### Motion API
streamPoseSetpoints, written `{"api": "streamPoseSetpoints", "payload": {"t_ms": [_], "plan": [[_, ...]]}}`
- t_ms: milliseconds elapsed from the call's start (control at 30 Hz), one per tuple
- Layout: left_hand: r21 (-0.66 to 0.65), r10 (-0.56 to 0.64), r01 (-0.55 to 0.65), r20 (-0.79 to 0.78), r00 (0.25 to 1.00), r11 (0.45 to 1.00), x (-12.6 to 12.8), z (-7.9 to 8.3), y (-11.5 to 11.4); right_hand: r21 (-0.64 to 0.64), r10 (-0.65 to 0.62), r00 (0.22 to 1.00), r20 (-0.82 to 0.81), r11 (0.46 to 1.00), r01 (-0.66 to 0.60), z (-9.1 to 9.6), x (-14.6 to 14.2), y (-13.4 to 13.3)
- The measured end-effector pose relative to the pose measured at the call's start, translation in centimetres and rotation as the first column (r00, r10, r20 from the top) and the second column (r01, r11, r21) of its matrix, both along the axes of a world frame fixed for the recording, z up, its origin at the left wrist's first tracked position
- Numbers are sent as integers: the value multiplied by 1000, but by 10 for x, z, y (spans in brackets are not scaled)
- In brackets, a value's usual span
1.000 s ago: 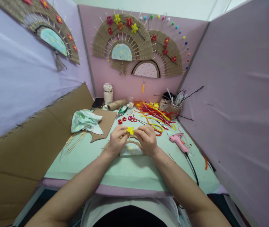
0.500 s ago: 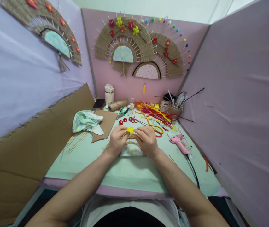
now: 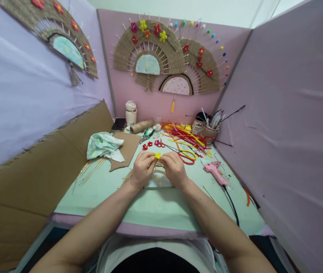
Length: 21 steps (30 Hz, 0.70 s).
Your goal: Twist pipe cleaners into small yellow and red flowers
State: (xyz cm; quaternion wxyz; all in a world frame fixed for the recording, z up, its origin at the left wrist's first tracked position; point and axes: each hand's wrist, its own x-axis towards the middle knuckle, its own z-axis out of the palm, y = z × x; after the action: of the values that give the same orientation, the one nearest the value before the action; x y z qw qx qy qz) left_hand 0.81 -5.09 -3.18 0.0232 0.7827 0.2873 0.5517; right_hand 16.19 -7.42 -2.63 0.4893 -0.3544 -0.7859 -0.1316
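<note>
A small yellow flower (image 3: 157, 156) is pinched between my two hands, its petals partly covered by the fingertips. My left hand (image 3: 143, 168) is closed on its left side, and my right hand (image 3: 175, 168) is closed on its right side. Under the hands lies a woven fan (image 3: 158, 179) with a pale floral half-round base, largely hidden by my wrists. Beyond my fingers are small red flowers (image 3: 145, 147) and a magenta flower (image 3: 157, 143). A pair of scissors with red and yellow handles (image 3: 187, 155) rests just past my right hand.
A pink glue gun (image 3: 216, 173) with a black cord lies at right. Fuzzy red and yellow stems (image 3: 185, 135) are heaped behind. Floral cloth (image 3: 104, 146), cardboard (image 3: 131, 146) and thin sticks (image 3: 93, 168) are at left. Twine roll (image 3: 141, 126), bottle (image 3: 131, 113) and green-handled pliers (image 3: 147, 135) stand or lie farther back.
The yellow flower has tipped, so its face shows less than before. My right hand has shifted slightly left, uncovering more of the scissors' handles.
</note>
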Motion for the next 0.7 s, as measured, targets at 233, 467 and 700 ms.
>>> {"api": "streamPoseSetpoints", "payload": {"t_ms": [233,467,700], "plan": [[-27,-56,56,11,998,998,1,-1,-1,-25,0,1000,-31,1000,-1,0,-1,-1],[-100,-69,87,168,983,991,-3,-1,10,-154,61,934,-353,980,-122,7,0,-4],[-197,-221,255,180,959,947,-7,0,15,-563,23,739,-674,632,-533,7,3,3]]}}
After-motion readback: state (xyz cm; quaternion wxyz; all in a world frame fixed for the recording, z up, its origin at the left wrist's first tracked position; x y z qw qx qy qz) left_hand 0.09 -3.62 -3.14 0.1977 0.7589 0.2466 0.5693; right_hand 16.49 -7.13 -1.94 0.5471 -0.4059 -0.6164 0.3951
